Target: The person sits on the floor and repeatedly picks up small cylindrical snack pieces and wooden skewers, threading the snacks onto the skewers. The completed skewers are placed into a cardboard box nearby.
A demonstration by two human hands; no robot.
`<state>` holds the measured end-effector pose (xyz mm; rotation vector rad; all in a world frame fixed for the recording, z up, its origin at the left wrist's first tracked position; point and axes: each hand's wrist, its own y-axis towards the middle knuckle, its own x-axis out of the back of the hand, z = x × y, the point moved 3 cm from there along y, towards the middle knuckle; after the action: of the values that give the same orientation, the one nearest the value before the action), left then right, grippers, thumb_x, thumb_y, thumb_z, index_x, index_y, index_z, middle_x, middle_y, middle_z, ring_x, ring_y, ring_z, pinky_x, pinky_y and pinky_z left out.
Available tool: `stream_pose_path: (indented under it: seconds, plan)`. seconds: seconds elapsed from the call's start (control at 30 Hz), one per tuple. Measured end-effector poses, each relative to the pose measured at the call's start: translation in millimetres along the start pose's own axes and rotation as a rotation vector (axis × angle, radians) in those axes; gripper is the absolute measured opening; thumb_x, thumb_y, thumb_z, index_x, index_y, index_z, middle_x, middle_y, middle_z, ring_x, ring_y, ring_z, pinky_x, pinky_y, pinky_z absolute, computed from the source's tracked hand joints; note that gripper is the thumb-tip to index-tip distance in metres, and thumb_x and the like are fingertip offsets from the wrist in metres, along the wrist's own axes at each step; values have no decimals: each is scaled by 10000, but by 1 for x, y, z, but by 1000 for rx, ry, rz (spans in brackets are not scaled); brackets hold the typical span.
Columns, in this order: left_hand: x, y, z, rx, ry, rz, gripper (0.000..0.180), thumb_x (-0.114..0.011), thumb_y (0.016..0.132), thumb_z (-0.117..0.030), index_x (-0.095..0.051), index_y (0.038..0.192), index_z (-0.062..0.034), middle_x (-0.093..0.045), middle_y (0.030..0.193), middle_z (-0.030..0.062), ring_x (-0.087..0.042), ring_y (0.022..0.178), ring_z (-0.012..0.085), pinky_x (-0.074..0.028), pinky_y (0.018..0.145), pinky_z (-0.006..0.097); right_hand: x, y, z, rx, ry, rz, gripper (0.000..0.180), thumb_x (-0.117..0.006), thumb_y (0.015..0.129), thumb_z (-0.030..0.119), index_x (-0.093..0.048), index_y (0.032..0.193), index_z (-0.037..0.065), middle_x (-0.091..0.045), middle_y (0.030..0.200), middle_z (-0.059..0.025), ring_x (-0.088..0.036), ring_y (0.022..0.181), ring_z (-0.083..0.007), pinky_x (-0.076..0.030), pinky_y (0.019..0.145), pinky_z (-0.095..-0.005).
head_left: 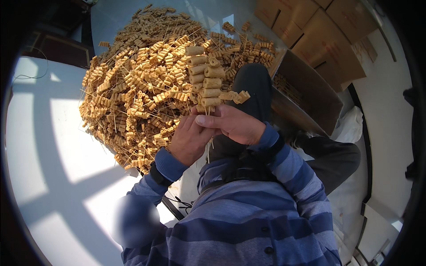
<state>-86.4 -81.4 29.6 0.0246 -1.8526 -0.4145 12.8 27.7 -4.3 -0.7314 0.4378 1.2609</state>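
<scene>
My left hand (190,141) and my right hand (237,125) meet in front of me, both closed around the thin sticks of a small bunch of skewers (211,83). Tan, rolled, tube-like pieces are threaded on these skewers, and their loaded ends point away from me. Bare stick ends show below my fingers. One more skewer (236,96) juts out to the right above my right hand. Just beyond my hands rises a large heap of similar skewers (133,93), lying in all directions.
An open cardboard box (306,99) with skewers inside stands to the right, past my knee (253,82). Stacked closed cartons (328,44) fill the back right. A white plastic bag (350,126) lies beside the box. Sunlit white surface (57,155) spreads at the left.
</scene>
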Motion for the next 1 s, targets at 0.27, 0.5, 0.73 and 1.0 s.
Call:
stream_pose_path:
  seconds: [0.27,0.5,0.73,1.0]
  plan:
    - [-2,-9,-19,81,-176,316,409,-581,818,41,-628,1214,-50,-597,1104,151,-596,986,342,-478,857,433,13,-3,-13,110,-57,-241,287,-621,1019,257,-641,1135,-4,-678,1053,-45,-616,939,-112,-507,841,-282]
    - [-19,-56,43,1073,-1343,-137,402,-445,1081,-271,-479,1408,-39,-625,1136,104,-640,981,190,-537,896,331,23,-28,-13,-7,-442,-54,382,-563,1040,374,-651,974,8,-617,707,-11,-574,647,-101,-469,632,-267]
    - [-108,20,92,1082,-1833,-201,550,-528,1031,-459,-495,1329,3,-598,1133,122,-650,961,268,-558,891,381,3,-49,-18,-277,-560,92,492,-550,1028,462,-619,907,-10,-534,646,-16,-525,585,-110,-444,570,-279]
    - [-84,83,76,752,-1999,-123,556,-448,1059,-410,-425,1436,-1,-565,1359,160,-588,1211,298,-509,1010,443,24,-78,8,-108,-60,-32,532,-314,1104,445,-578,1252,8,-385,583,45,-392,474,-59,-518,570,-261]
